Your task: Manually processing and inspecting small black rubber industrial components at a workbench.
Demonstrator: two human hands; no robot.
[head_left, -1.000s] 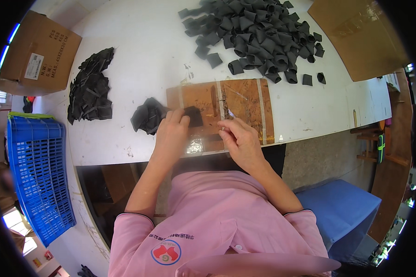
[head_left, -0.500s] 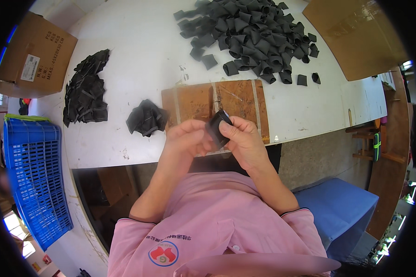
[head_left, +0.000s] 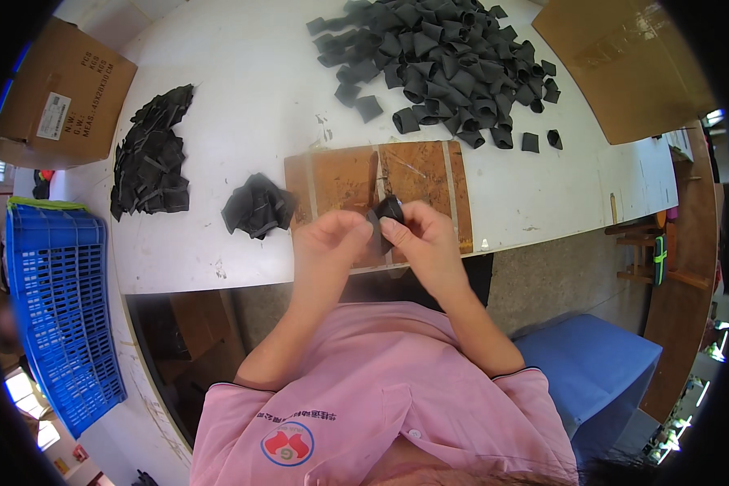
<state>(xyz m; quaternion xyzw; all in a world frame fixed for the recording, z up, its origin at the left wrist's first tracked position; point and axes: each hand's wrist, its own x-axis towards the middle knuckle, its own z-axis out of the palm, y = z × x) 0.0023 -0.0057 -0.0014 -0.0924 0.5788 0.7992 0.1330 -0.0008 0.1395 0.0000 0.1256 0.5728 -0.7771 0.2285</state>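
Between my hands is a small black fabric piece (head_left: 387,220), held above the front edge of a brown board (head_left: 332,180). My left hand (head_left: 332,243) pinches its left edge between thumb and fingers. The thumb and fingers of my right hand (head_left: 426,241) close on its other side. Part of the piece is hidden behind my fingers. Just left of the board lies a small heap of flat black fabric pieces (head_left: 257,206). A large pile of dark grey fabric loops (head_left: 441,69) spreads over the far side of the white table.
Another stack of black fabric pieces (head_left: 150,158) lies on the left of the table. Cardboard boxes stand at the far left (head_left: 65,97) and far right (head_left: 632,73). A blue plastic crate (head_left: 65,308) is at the left edge, and a blue covered block (head_left: 591,364) sits at right.
My left hand has come up to the fabric piece and now pinches its left side. The piece has turned and looks more folded; my right hand keeps its hold.
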